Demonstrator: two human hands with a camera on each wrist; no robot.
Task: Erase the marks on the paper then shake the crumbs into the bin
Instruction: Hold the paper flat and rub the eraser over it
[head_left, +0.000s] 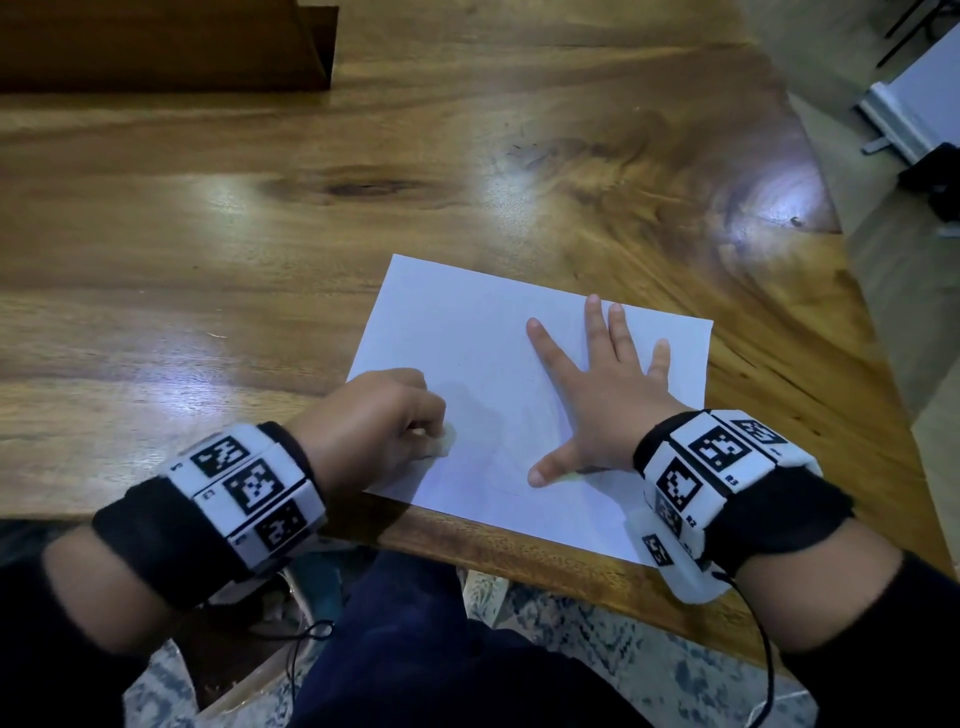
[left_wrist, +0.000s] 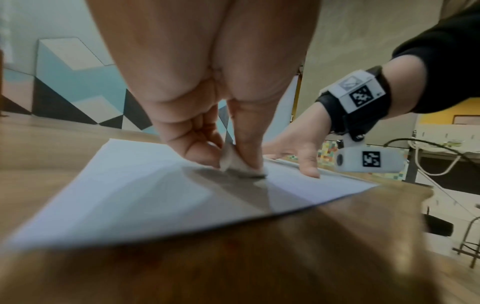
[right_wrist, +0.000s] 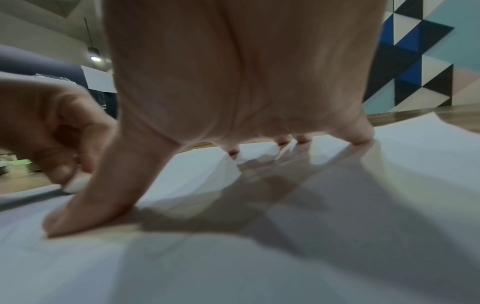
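A white sheet of paper (head_left: 498, 374) lies at lower centre on a wooden table (head_left: 260, 260). The left hand (head_left: 374, 421) pinches a small eraser (head_left: 444, 444) against it; the right hand (head_left: 602, 400), fingers spread flat, pins it. The paper looks light and floppy, best lifted by opposite edges.

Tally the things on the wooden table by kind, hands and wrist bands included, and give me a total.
Sheets of paper: 1
Erasers: 1, pinched by the left hand
Hands: 2, left hand and right hand, the right one spread flat on the paper
Wrist bands with square black-and-white markers: 2, left band and right band
Total: 6
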